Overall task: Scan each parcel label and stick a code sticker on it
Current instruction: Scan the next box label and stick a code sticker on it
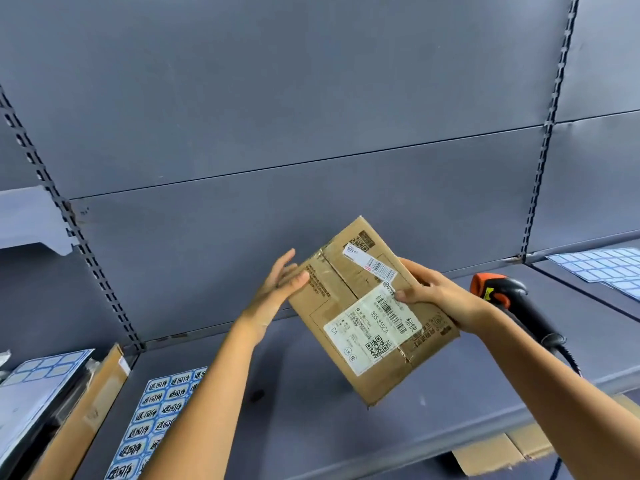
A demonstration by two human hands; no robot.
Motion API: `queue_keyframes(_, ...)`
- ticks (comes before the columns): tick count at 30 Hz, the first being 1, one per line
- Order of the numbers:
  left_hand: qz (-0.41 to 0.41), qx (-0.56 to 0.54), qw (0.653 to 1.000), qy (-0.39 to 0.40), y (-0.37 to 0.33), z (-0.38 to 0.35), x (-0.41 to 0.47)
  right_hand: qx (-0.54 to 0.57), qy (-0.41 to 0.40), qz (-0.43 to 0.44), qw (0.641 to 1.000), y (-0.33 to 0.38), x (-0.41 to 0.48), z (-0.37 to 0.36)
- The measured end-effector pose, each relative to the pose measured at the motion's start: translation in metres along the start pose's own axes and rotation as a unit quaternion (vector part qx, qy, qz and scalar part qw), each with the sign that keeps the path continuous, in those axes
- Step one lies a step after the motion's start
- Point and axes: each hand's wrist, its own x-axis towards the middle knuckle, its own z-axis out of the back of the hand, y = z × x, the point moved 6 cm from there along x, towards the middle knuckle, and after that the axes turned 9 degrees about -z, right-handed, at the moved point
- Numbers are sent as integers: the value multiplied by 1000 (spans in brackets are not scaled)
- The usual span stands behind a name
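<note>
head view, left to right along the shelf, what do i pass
blank blue-edged label sheet, leaning brown cardboard box, blue sticker sheet with black characters, left hand, brown cardboard parcel, right hand, black-and-orange handheld scanner, pale blue label sheets

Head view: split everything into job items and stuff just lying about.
Job: parcel, label, scanner, printed stickers.
Likely lying about: blank sticker sheets, left carton, loose cardboard.

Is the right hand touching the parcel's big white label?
Touching. Head view: the right hand grips the parcel, its thumb tip lying on the white label.
</note>
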Motion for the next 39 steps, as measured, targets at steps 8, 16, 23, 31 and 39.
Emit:
queue_keyframes(8, 40, -19, 999, -2, 14, 11, -2, -63, -203, -11, 977, -8, -17, 53)
queue_keyframes(16, -6, -259, 953, -156, 67, -19, -36, -285, -490, -360, 741, -115, -85, 159)
queue_keyframes(23, -13, -316, 918, -240, 94, -38, -47, -134, -480, -273, 823, -103, -73, 158)
queue_keyframes(31, -13, -237, 950, -203, 101, -49, -37, 169, -366, -37, 914, -47, -53, 75)
queue_keyframes(39, 2, -260, 950, -170, 107, -50, -27, 65, -275, -56, 958, -26, -61, -22)
